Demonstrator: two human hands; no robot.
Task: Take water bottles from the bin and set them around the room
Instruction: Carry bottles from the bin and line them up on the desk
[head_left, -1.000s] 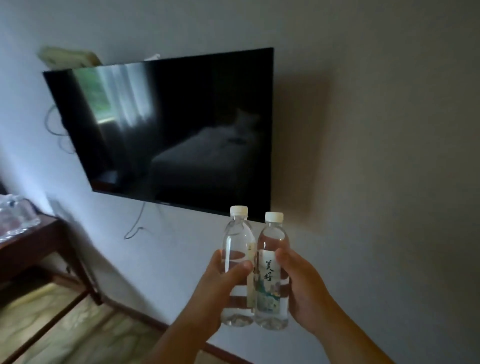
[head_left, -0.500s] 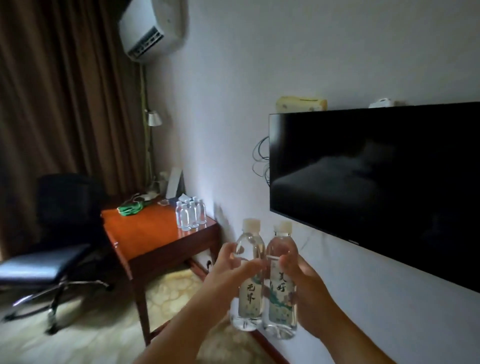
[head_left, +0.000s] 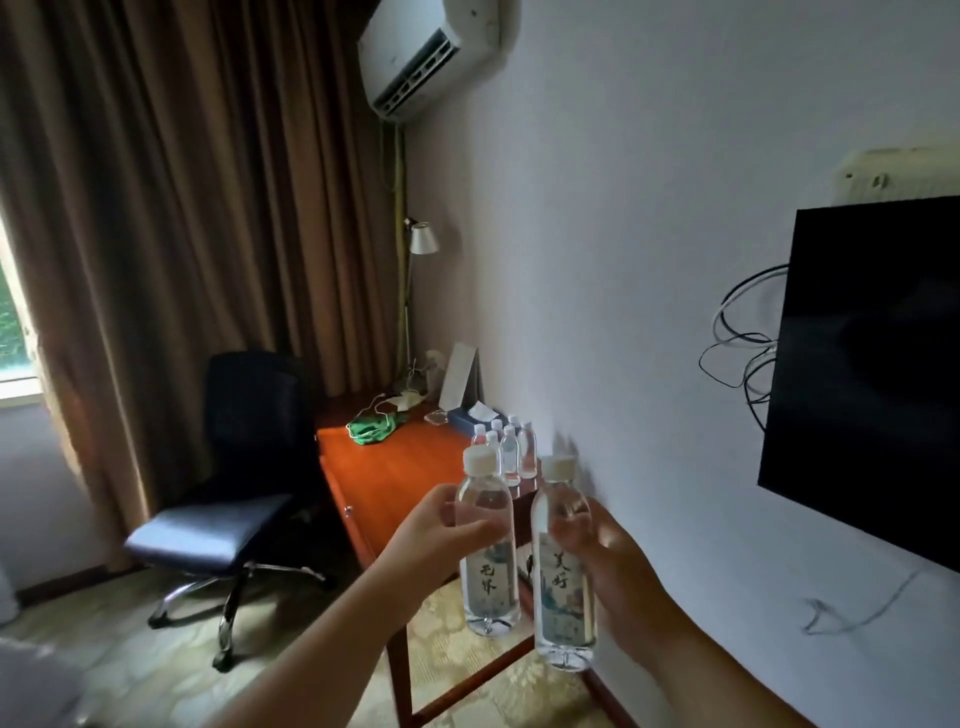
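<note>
I hold two clear water bottles with white caps upright in front of me. My left hand (head_left: 436, 540) grips the left bottle (head_left: 488, 571) around its upper body. My right hand (head_left: 618, 566) grips the right bottle (head_left: 563, 587), which sits slightly lower and nearer. The two bottles are a small gap apart. Beyond them, several more water bottles (head_left: 511, 449) stand grouped on a reddish wooden desk (head_left: 395, 478) against the wall. No bin is in view.
A black office chair (head_left: 228, 478) stands left of the desk before brown curtains (head_left: 182, 208). A green cloth (head_left: 374, 428), tissue box (head_left: 475, 415) and lamp (head_left: 421, 241) are on the desk. A wall TV (head_left: 872, 374) with dangling cables hangs at right; an air conditioner (head_left: 426, 52) is above.
My view has swung left from the TV to the desk corner and moved closer to the desk. Both hands keep their bottles, which have drifted slightly apart.
</note>
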